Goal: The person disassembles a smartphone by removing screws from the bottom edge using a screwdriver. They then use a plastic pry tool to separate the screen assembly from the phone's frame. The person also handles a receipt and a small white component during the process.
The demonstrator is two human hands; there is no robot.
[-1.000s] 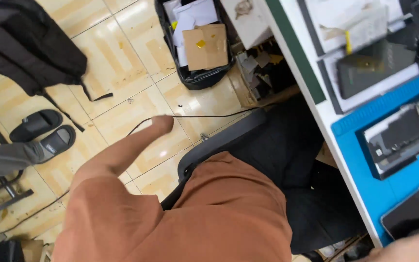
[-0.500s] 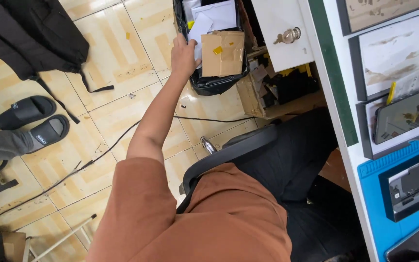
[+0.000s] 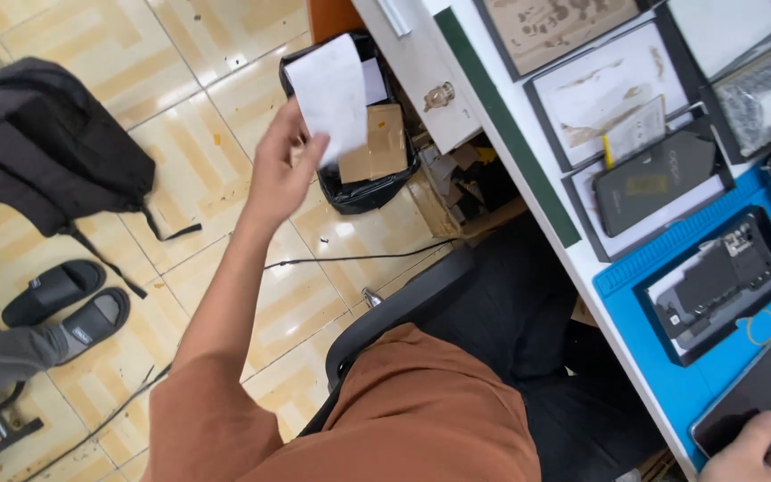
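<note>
Left hand lifts white paper over the bin.

Left hand (image 3: 280,174) pinches a white paper sheet (image 3: 336,94) (fingers closed on its lower edge) above the black waste bin (image 3: 359,192) on the floor. Right hand (image 3: 756,451) rests fingers-down on a dark phone (image 3: 747,397) at the worktop (image 3: 528,178) edge, not gripping.
</note>
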